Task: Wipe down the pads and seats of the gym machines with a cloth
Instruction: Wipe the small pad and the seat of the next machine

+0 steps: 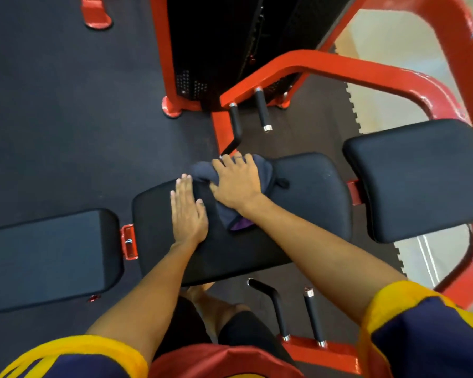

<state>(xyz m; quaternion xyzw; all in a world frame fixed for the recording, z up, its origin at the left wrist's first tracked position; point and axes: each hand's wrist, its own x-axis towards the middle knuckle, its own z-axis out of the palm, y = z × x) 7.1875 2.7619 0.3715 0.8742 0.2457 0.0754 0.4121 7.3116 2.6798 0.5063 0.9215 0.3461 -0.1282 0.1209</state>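
Observation:
A black padded seat (306, 203) of a red-framed gym machine lies in the middle of the view. A dark blue cloth (202, 170) with a purple corner is bunched on the seat's far left part. My right hand (236, 181) presses down on the cloth, fingers spread over it and curling at the far edge. My left hand (187, 211) lies flat on the bare seat just left of the cloth, fingers straight and together. A second black pad (49, 257) sits to the left and a third black pad (421, 178) to the right.
The red steel frame (393, 75) curves round the right side. Black grip handles (262, 109) stick out beyond the seat, and two more handles (311, 315) are near my legs. A black weight stack housing (216, 45) stands ahead. Dark rubber flooring (66, 118) lies to the left.

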